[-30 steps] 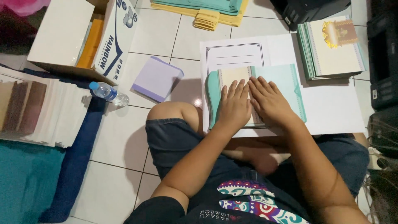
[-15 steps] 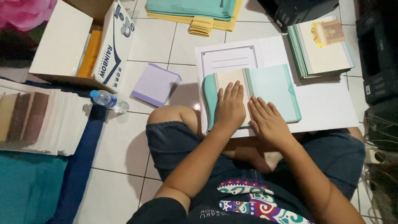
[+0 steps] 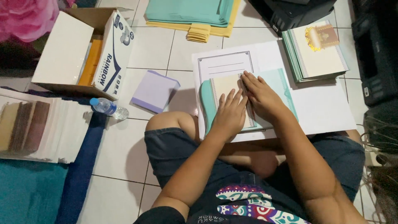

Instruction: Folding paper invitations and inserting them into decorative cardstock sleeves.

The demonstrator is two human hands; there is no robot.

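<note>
Both hands pressed flat on an open teal card at centre frame.

The left hand (image 3: 229, 116) lies palm-down, fingers spread, on the cream insert of the teal card (image 3: 282, 83); the right hand (image 3: 260, 96) lies just beside it along the fold, fingers extended, grip clamped on nothing. The card rests on a white board (image 3: 327, 112) over the lap. A card stack (image 3: 317, 56) sits upper right, a cardboard box (image 3: 66, 49) upper left, a lilac envelope (image 3: 154, 90) on the floor between.
</note>
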